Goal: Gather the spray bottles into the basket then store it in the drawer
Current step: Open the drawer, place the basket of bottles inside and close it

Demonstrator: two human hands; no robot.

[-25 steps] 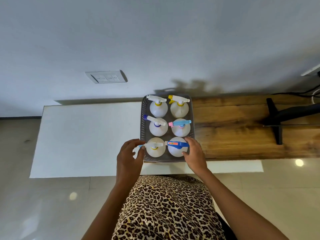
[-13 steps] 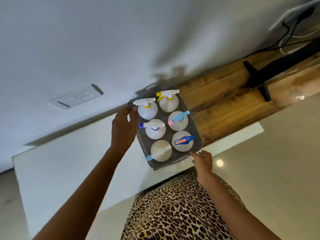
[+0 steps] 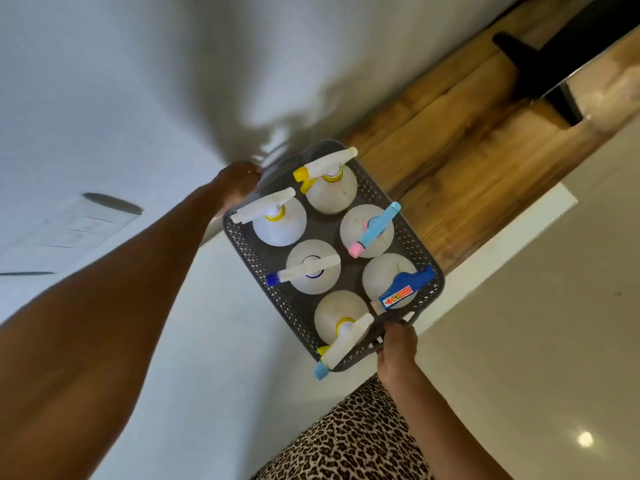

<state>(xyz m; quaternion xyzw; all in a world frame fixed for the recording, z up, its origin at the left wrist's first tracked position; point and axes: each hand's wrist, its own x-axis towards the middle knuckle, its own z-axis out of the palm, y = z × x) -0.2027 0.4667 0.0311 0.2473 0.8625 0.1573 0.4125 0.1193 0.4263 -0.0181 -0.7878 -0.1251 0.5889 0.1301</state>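
White counter [image 3: 221, 358] meets wooden top [image 3: 450, 161]; left hand [image 3: 237, 185] and right hand [image 3: 396, 346] grip opposite ends of the basket [image 3: 242, 245].

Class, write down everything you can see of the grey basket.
The basket is dark grey, plastic-looking and rectangular, with rounded corners and perforated, woven-pattern walls; a handle slot shows at its near end. It holds six white spray bottles upright in two rows of three. The left hand holds its far end and the right hand grips the near handle. It lies skewed in view, over the white tabletop beside the wooden top.
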